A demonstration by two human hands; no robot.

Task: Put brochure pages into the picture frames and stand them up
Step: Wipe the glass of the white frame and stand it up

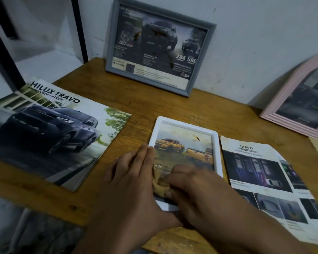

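The right hand has its fingers curled down on a crumpled yellowish cloth, pressing it against the glass of a white frame that lies flat on the wooden table. The left hand lies flat with straight fingers together along the frame's left edge, holding nothing. Inside the white frame is a page with yellow trucks. At 12 o'clock from it a grey frame with a truck page stands against the wall. At 2 o'clock a pink arched frame leans on the wall. At 9 o'clock lies a brochure, and at 3 o'clock, just beside the frame, a loose page partly covered by the right forearm.
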